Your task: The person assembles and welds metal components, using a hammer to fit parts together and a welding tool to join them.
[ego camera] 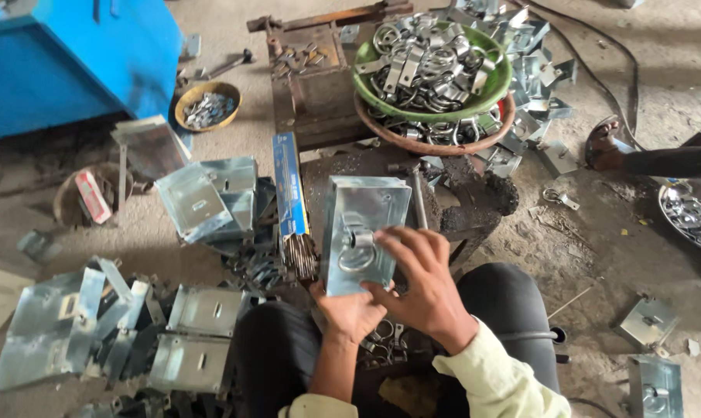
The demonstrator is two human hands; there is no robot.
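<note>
While the left hand [349,310] grips the metal plate [364,232] from below, the right hand's [420,282] spread fingers [401,244] touch its ring [357,251].

- A dusty grey concrete floor [598,255] fills the scene, strewn with grit and small scraps.
- A large blue painted metal cabinet [72,62] stands at the upper left.
- A dark, rusty iron work block [319,85] sits at the top centre, beside a black, grimy anvil-like stand [474,201].
- A thin black cable [598,77] snakes across the floor at the upper right.
- Soft, even daylight falls over everything, with only faint shadows.
</note>
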